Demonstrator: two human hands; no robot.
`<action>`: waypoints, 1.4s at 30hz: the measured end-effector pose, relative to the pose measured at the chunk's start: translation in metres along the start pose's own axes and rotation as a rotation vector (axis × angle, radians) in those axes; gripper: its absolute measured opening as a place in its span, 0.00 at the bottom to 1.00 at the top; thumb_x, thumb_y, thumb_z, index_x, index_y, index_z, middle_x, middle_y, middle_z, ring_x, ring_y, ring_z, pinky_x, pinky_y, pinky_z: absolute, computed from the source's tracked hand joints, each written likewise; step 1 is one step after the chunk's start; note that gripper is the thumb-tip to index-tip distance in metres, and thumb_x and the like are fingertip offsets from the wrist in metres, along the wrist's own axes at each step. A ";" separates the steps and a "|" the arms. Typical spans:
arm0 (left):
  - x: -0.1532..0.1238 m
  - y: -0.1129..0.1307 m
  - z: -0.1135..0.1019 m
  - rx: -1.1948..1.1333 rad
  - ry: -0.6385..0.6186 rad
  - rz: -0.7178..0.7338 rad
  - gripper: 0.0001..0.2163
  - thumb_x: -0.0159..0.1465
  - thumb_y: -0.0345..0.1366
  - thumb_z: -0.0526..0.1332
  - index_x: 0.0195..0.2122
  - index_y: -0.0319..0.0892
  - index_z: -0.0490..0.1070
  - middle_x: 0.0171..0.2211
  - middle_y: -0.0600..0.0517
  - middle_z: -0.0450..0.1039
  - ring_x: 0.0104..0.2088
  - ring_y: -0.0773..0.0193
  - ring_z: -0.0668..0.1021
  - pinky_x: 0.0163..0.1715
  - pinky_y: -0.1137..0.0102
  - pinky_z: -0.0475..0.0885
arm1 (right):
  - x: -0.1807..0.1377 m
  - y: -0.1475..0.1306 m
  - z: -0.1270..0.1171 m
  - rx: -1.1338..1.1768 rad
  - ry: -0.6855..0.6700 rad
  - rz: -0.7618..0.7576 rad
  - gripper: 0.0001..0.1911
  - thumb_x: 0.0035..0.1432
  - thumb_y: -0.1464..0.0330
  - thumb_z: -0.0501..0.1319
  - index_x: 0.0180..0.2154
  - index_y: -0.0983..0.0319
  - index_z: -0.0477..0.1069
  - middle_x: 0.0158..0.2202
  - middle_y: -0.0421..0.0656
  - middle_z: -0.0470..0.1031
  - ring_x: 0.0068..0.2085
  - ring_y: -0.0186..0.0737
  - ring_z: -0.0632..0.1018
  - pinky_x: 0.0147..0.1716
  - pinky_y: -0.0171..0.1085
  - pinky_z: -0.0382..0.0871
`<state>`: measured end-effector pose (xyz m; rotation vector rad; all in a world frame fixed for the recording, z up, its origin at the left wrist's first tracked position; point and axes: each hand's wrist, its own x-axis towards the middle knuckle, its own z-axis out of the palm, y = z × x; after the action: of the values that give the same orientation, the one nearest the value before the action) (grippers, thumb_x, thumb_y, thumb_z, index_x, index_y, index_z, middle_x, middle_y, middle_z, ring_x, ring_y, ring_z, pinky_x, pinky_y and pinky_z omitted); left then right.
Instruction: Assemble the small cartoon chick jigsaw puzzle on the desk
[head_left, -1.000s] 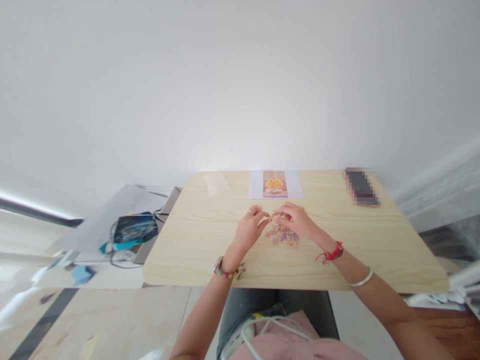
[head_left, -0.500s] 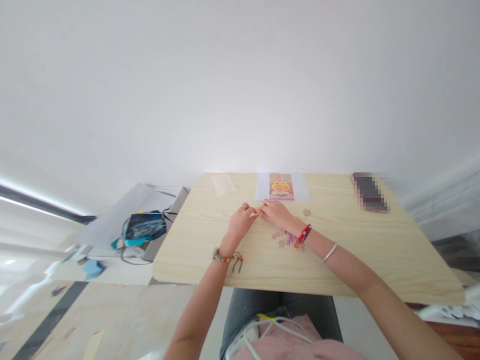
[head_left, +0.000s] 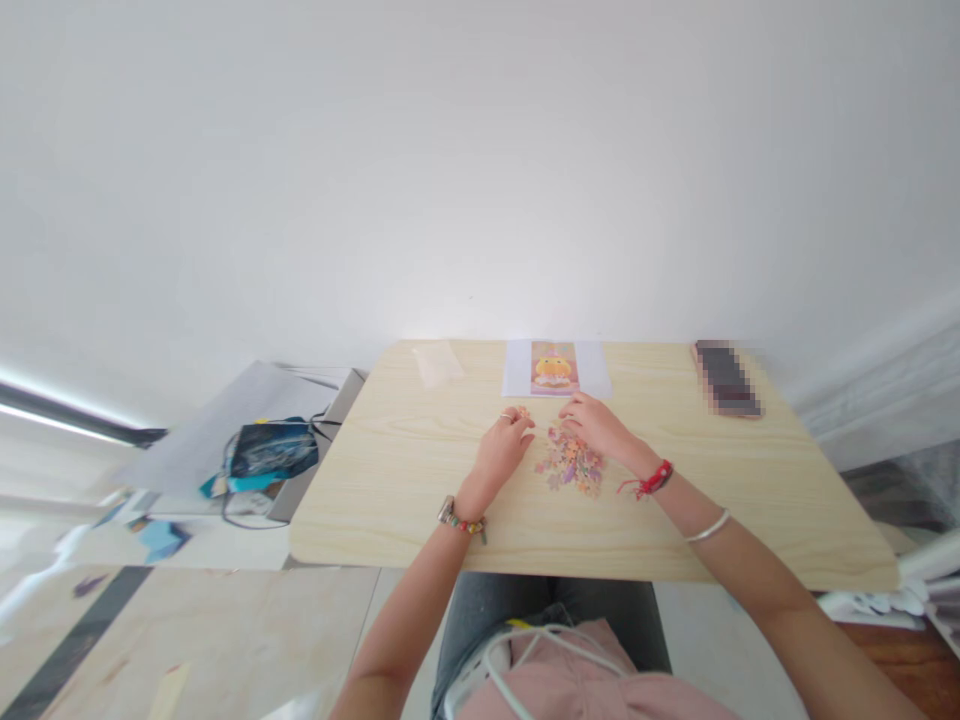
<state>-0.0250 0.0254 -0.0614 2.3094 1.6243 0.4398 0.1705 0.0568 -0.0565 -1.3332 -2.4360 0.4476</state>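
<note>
Small orange joined jigsaw pieces (head_left: pixel 524 412) are at the fingertips of my left hand (head_left: pixel 501 455), whose fingers are curled against them above the table. To the right, my right hand (head_left: pixel 598 425) hovers at the upper edge of a loose pile of jigsaw pieces (head_left: pixel 571 468), with fingers bent and a gap showing between fingers and thumb. The pile mixes pink, purple and orange pieces. Behind both hands, a white sheet with a printed picture of a yellow cartoon figure (head_left: pixel 555 370) lies flat.
A clear plastic bag (head_left: pixel 438 364) lies at the back left of the wooden table (head_left: pixel 390 480). At the back right is a phone (head_left: pixel 727 380), blurred out. A dark blue bag (head_left: pixel 274 450) sits beside the table on the left, and a white wall rises behind.
My right hand has let go of the orange pieces and moved right to the pile, which is now more exposed. My left hand stays by the orange pieces. The view has shifted slightly.
</note>
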 end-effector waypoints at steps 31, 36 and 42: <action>0.034 0.008 0.001 -0.055 -0.123 0.151 0.05 0.55 0.32 0.58 0.32 0.38 0.70 0.31 0.49 0.66 0.35 0.64 0.72 0.38 0.70 0.67 | 0.003 -0.004 -0.001 0.025 -0.088 -0.095 0.06 0.54 0.69 0.58 0.32 0.65 0.70 0.35 0.45 0.67 0.36 0.37 0.70 0.37 0.35 0.63; 0.036 0.013 -0.005 -0.093 -0.059 0.186 0.05 0.55 0.32 0.58 0.32 0.38 0.69 0.31 0.50 0.65 0.34 0.64 0.71 0.37 0.70 0.67 | -0.003 -0.003 -0.008 -0.079 0.030 -0.145 0.05 0.53 0.70 0.58 0.33 0.64 0.69 0.35 0.45 0.66 0.36 0.38 0.70 0.36 0.37 0.63; 0.054 0.044 0.005 -0.061 -0.063 0.290 0.06 0.55 0.31 0.58 0.34 0.39 0.68 0.34 0.49 0.66 0.36 0.64 0.71 0.38 0.69 0.67 | -0.027 0.022 -0.024 -0.161 0.086 -0.105 0.05 0.55 0.69 0.57 0.33 0.63 0.69 0.35 0.44 0.66 0.35 0.38 0.70 0.36 0.37 0.62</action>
<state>0.0318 0.0619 -0.0438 2.4932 1.2333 0.4658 0.2110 0.0483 -0.0481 -1.2508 -2.4989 0.1670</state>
